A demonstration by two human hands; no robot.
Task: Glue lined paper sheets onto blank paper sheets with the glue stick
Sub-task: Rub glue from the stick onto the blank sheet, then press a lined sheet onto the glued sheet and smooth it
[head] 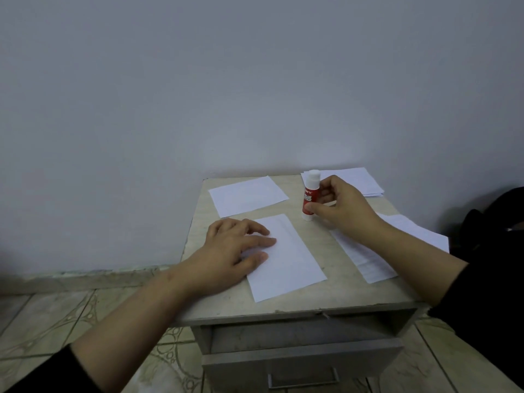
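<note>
A red and white glue stick (309, 194) stands upright with its cap on, on the small table (365, 293). My right hand (343, 205) is shut around its lower part. My left hand (235, 248) lies flat, fingers spread, on the left edge of a white sheet (289, 259) in the middle of the table. A faintly lined sheet (371, 259) lies under my right forearm. Another white sheet (246, 198) lies at the back left. A stack of white sheets (360, 181) sits at the back right.
The table stands against a plain wall, and its front drawer (300, 361) is pulled partly out. A dark object (499, 211) is at the right edge. Patterned tile floor (56, 321) lies to the left.
</note>
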